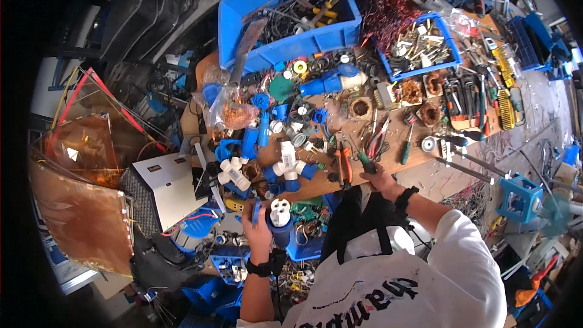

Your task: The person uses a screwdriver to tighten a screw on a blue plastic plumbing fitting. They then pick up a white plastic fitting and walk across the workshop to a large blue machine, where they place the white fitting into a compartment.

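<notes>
My left hand point(257, 231), low at the bench's front edge, has its fingers closed round a blue plastic piece point(256, 211). Right beside it is a round socket connector point(280, 212) with a white holed face and a blue body; whether it joins the blue piece I cannot tell. My right hand point(382, 182) is closed on a green-handled tool point(366, 162) at the bench edge, its working end unclear. Just left of that tool lie orange-handled pliers point(344, 167). White multi-way fittings point(288, 159) with blue ends lie between my hands, farther back.
Scrap and small parts crowd the wooden bench point(388, 152). A large blue crate point(291, 42) of tools stands at the back, with a smaller blue tray point(419, 70) of metal pieces to its right. Hex keys point(460, 100) and screwdrivers lie right. A blue bin point(303, 249) sits below the edge.
</notes>
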A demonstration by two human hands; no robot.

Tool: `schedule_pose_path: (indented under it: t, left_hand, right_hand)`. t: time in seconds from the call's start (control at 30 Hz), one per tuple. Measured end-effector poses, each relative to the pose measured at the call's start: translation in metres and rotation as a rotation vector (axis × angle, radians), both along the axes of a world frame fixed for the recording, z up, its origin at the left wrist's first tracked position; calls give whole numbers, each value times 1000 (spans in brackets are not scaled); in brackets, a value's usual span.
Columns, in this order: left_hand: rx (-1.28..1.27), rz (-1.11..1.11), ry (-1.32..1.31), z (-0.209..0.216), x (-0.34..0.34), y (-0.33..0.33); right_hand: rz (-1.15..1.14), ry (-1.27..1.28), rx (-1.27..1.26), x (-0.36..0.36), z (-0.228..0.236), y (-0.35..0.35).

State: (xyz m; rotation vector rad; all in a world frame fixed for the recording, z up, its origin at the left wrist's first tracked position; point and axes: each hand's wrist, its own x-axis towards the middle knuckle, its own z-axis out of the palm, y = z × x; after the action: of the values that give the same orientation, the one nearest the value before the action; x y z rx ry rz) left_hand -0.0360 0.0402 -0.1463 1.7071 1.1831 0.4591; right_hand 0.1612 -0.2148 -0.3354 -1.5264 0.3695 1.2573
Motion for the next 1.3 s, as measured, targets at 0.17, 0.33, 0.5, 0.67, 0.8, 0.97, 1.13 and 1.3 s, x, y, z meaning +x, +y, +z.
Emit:
schedule_pose_path:
  t: [0.17,0.33,0.5,0.67,0.8,0.97,1.13,1.3]
  left_hand:
    - [-102,24,82,2,-28,10]
    - [37,144,0,2,-10,8]
    - [117,-122,-112,41,25,11]
    - [229,-326,-271,72,70,-3]
    - [341,-538,-362,113,97,-25]
    - [202,-676,-412,123,111,-52]
    - [188,-723,-421,138,124,-77]
    - [120,-771,-496,162,134,-107]
  right_hand:
    - [-198,-146,121,8,-21,34]
    - [-65,-548,20,12,12,49]
    - [89,-375,298,9,142,64]
    - [515,-897,368,-1,283,77]
    - [548,-1217,184,-12,323,73]
    - [485,-1316,-2,-12,338,48]
    - [480,-1254,72,0,348,13]
    - [484,-1289,113,10,372,-15]
